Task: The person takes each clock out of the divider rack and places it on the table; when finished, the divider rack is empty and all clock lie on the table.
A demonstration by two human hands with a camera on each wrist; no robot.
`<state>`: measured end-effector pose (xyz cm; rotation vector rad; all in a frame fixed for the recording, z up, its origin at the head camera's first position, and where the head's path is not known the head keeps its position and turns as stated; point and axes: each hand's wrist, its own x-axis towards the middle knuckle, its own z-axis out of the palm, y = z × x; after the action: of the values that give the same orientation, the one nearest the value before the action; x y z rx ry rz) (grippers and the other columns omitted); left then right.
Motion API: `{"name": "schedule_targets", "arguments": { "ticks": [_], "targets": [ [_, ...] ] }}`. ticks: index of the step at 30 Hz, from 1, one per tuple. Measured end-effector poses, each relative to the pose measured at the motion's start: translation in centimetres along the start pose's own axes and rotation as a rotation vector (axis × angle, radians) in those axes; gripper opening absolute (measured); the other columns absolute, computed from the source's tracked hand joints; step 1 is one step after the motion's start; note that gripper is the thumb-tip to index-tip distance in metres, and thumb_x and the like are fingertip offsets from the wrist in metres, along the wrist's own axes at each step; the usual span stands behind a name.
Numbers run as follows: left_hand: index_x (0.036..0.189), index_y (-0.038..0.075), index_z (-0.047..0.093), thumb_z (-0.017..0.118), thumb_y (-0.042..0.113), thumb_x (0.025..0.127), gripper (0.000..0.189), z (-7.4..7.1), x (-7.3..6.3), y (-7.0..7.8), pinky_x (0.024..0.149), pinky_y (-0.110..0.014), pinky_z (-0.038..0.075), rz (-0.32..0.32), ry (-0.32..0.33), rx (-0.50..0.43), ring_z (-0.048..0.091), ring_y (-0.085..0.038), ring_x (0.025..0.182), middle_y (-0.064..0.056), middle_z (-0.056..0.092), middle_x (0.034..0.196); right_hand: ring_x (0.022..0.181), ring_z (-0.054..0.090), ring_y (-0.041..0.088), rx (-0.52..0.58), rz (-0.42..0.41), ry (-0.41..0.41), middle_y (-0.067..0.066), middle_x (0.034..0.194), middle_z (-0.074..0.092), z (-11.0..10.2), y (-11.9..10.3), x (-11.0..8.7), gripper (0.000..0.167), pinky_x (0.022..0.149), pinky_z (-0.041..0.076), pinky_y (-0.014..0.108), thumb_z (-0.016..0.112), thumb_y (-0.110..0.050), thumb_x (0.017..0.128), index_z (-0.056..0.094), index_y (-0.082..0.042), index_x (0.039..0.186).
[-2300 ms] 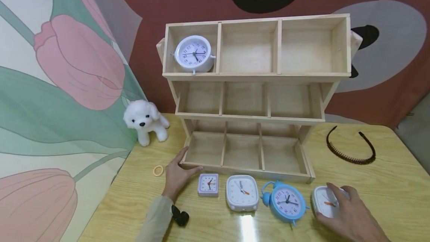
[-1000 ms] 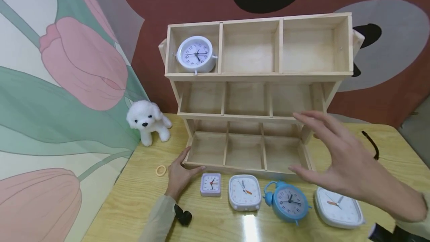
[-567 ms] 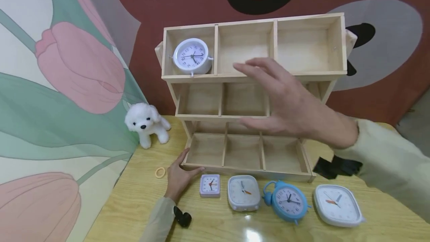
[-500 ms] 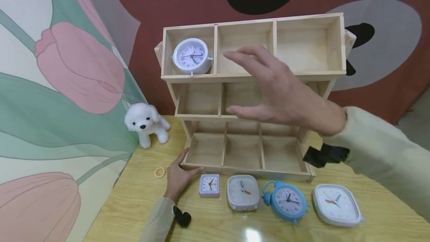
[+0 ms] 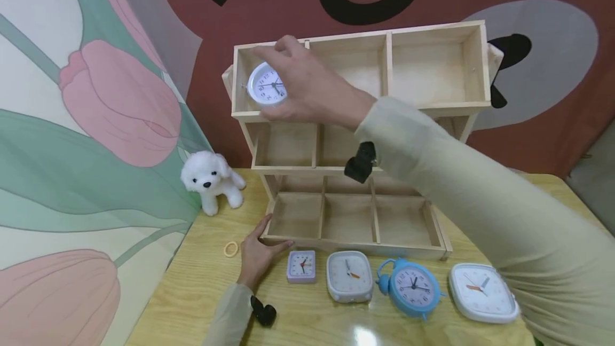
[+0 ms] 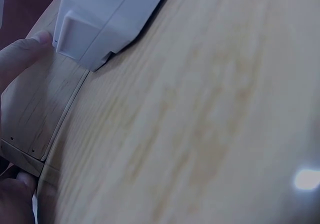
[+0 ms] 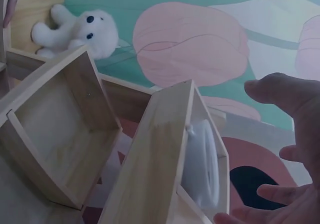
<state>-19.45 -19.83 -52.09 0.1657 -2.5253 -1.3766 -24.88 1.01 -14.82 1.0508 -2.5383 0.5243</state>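
Note:
A three-tier wooden shelf (image 5: 434, 65) stands on the table. In its top left compartment sits a round white alarm clock (image 5: 262, 88), partly hidden by my right hand (image 5: 319, 87). Thumb and fingers of that hand are spread around the clock; the right wrist view shows the hand (image 7: 306, 119) apart from the white clock (image 7: 202, 164). My left hand (image 5: 256, 256) holds the lower left corner of the shelf, thumb along the front board and fingers at the side. Close to that thumb is a small purple square clock (image 5: 301, 266).
In a row before the shelf lie a white square clock (image 5: 349, 276), a blue alarm clock (image 5: 414, 288) and another white clock (image 5: 483, 292). A white toy dog (image 5: 211, 180) and a wooden ring (image 5: 231, 249) are on the left. My right sleeve covers the table's right side.
My right hand has left the rightmost white clock on the table and moved up and left to the clock in the top left compartment. The left hand has stayed at the shelf corner.

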Motion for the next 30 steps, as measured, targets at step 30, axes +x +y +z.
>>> {"name": "schedule_targets", "arguments": {
  "ticks": [30],
  "targets": [
    [0.135,0.03,0.057,0.093,0.044,0.056,0.089,-0.2,0.6,-0.8,0.093,-0.04,0.051,0.045,0.026,0.014,0.06,-0.013,0.09,-0.004,0.057,0.139,0.091,0.061,0.037,-0.445,0.175,-0.057,0.022,0.113,0.055,4.1,-0.9,4.9,0.054,0.072,0.058,0.042,0.056,-0.046,0.085,0.051,-0.012,0.126]
  ]
}}
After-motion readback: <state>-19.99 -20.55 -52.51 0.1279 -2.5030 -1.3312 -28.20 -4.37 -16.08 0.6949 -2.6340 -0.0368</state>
